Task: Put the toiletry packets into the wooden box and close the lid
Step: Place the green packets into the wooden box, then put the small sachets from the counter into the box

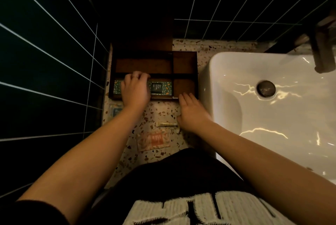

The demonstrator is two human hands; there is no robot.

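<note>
A: Where is the box?

B: The box (185, 64) sits on the speckled counter (160, 110), in the corner between the dark tiles and the sink (227, 72). Its lid (143, 30) stands up at the back.

A: Anything inside?

B: A green packet (161, 88) lies in the front-left compartment. The other three compartments show bare wood.

A: The hands?

B: The left hand (135, 88) rests on that packet, fingers curled over the divider; whether it grips, I cannot tell. The right hand (192, 113) lies flat and open on the counter, fingertips at the box's front edge.

A: Other packets?

B: An orange packet (154, 140) and a small tube (166, 124) lie near the body; a bluish packet (115, 111) lies left, blurred.
</note>
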